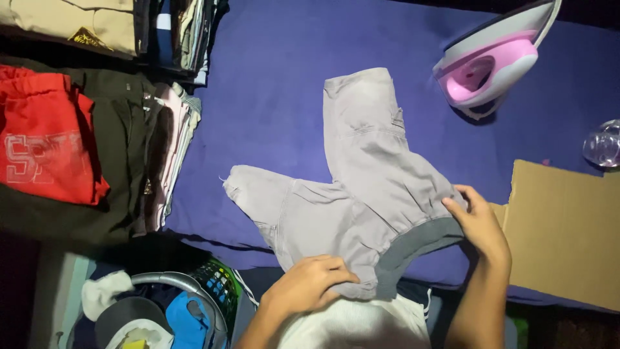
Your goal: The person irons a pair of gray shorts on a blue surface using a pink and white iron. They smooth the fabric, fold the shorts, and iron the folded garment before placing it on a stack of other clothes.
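Grey shorts (pixel 361 194) on blue cloth (pixel 271 84), waistband in left hand (pixel 309 283) and right hand (pixel 479 223) grip.

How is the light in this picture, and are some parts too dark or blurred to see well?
Head view: light falls mainly on the grey shorts and blue cloth; the corners sink into darkness; the pink iron shows soft glare; both hands, left hand and right hand, look sharp.

A surface covered in a blue sheet (pixel 271 97) carries grey shorts (pixel 361 187) at its middle. Beyond the shorts to the right rests a pink-and-white iron (pixel 494 61); right of them lies cardboard (pixel 562 232); left, folded clothes (pixel 84 129).
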